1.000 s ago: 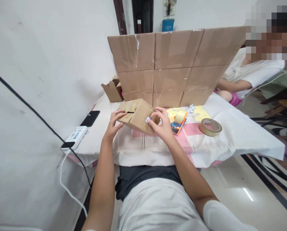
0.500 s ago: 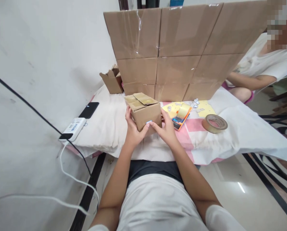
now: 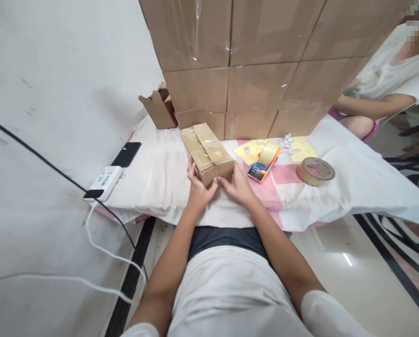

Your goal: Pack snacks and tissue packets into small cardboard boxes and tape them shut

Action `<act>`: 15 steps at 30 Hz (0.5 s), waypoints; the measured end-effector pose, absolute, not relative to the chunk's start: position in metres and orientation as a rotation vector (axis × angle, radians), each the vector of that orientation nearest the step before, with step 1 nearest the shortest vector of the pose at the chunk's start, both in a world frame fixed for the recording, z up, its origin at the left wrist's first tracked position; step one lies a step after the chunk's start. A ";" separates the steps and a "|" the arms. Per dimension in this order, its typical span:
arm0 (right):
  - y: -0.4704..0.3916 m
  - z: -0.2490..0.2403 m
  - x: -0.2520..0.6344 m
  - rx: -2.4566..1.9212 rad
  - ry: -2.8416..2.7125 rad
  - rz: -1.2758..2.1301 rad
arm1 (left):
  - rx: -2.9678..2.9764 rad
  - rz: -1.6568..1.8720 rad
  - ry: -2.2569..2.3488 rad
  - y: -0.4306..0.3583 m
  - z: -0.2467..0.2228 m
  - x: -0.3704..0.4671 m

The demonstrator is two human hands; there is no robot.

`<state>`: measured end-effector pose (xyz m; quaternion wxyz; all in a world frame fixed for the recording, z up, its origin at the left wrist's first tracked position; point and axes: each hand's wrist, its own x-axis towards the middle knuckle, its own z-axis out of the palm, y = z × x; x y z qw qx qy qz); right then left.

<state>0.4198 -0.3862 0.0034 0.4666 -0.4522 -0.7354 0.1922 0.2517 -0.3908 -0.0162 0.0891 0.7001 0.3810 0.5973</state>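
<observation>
A small brown cardboard box (image 3: pixel 211 150) is held between my two hands above the cloth-covered table. Clear tape shines on its top, where two flaps meet along a seam. My left hand (image 3: pixel 199 189) grips its left side, fingers along the edge and thumb at the near face. On the near right corner, my right hand (image 3: pixel 239 185) has its fingers against the side. Both thumbs come close together at the bottom of the near face. Just right of the box lies an orange-and-blue packet (image 3: pixel 264 161), and beyond that a roll of tape (image 3: pixel 315 172).
Stacked taped boxes (image 3: pixel 261 86) form a wall behind. An open carton (image 3: pixel 160 110) stands at back left. A black phone (image 3: pixel 127 154) and a white power strip (image 3: pixel 104 182) with cables lie left. Another person's arm (image 3: pixel 379 104) is at right.
The box has tipped so its top now faces me more, showing less of its near face. Both hands moved with it. My view has shifted slightly downward.
</observation>
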 end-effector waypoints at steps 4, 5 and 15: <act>-0.384 0.001 0.418 -1.113 -1.832 0.440 | 2.080 1.753 1.124 -0.391 -0.022 0.250; -0.384 0.000 0.418 -1.109 -1.829 0.443 | 2.083 1.738 1.116 -0.391 -0.023 0.249; -0.387 0.000 0.424 -1.029 -1.782 0.515 | 2.085 1.738 1.117 -0.391 -0.021 0.248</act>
